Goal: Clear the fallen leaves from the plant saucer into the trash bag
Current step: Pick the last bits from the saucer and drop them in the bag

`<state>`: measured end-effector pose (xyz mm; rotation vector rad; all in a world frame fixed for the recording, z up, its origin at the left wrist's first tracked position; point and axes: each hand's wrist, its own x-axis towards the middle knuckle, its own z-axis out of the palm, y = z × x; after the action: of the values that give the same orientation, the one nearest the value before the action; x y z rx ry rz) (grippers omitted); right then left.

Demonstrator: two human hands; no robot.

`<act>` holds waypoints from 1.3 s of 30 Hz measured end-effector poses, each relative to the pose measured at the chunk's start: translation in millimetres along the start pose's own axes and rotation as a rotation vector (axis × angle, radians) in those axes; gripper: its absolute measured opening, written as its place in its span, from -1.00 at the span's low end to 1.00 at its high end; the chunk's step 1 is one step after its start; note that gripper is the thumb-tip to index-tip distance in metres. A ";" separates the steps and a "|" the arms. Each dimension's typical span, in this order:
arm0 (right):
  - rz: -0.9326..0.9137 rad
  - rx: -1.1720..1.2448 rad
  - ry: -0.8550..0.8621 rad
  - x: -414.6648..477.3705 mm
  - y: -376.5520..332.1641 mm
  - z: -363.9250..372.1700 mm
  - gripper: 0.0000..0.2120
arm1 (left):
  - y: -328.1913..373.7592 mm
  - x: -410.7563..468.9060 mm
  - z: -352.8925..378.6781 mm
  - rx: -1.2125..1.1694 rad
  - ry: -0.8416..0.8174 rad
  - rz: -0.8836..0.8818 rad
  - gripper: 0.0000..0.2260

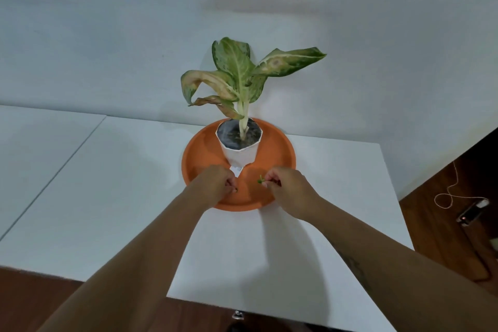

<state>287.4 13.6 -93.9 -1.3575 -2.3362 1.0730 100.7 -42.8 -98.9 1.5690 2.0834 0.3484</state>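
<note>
Hands over saucer front, near pot | right hand pinching green leaf bit | left hand fingertips pinched, contents unclear | bag unseen | risk: scrap slipping from light pinch, wrist nudging pot

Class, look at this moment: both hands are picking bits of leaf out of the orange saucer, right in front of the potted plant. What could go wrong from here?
1. The right hand pinches only a tiny green leaf scrap; it could slip and fall back into the saucer.
2. Both hands, the left hand included, work close to the white pot; a nudge might tip the tall plant.
3. No trash bag is in view, so scraps may drop on the way.
</note>
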 end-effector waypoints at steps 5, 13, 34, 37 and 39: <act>0.060 -0.034 0.031 7.3 -3.1 9.7 -0.92 | -7.9 7.0 -2.9 0.063 -0.056 0.076 -0.90; 0.093 -0.037 0.062 5.6 -11.5 8.1 -0.89 | -8.1 6.5 -6.5 0.103 -0.050 0.131 -0.89; 0.226 0.206 0.185 -115.7 141.2 -136.3 -0.85 | 202.2 -22.6 89.1 -0.273 -0.047 0.166 -0.92; 0.247 0.199 0.205 -149.1 181.4 -169.6 -0.85 | 253.8 -25.5 128.7 -0.305 -0.071 0.163 -0.93; 0.261 0.198 0.214 -167.9 202.6 -186.8 -0.85 | 281.1 -29.8 148.2 -0.335 -0.079 0.158 -0.92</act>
<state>609.5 25.0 -77.2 -1.6394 -1.8876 1.1303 416.5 -0.4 -79.2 1.5172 1.7395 0.6448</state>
